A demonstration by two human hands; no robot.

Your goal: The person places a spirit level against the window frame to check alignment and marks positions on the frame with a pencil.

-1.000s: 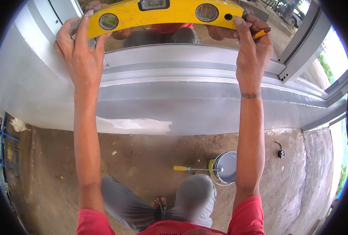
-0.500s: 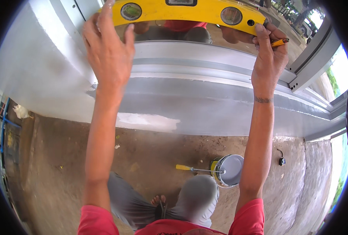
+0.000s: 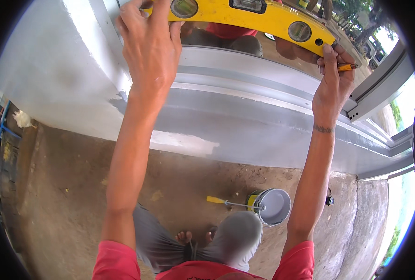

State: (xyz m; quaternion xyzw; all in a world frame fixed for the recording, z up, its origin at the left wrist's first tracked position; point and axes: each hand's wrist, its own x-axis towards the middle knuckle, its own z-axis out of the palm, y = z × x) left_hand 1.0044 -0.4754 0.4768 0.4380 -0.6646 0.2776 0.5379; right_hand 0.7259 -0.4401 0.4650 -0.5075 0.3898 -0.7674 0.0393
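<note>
A yellow spirit level (image 3: 272, 19) with several round and oblong vials spans the top of the view, in front of a dark reflecting window pane (image 3: 268, 49). My left hand (image 3: 152, 56) is closed on its left end, the thumb at the lower edge and the fingers reaching over the face. At the other end my right hand (image 3: 332, 84) pinches the level's corner with thumb and fingers. A pencil (image 3: 347, 67), orange-yellow with a dark tip, sticks out from the fingers of that same hand. The level slopes down toward the right in the picture.
Below the pane runs a grey window frame (image 3: 244, 74) above a grey-painted wall (image 3: 244, 123) with a pale patch. On the floor stands a bucket (image 3: 289, 207) of grey paint, a yellow-handled tool (image 3: 215, 199) across its rim. A small black object (image 3: 329, 200) lies beside my right forearm.
The level and both hands have shifted to the right in the picture, and the level's right end sits lower. My left hand's fingers now close more around the level.
</note>
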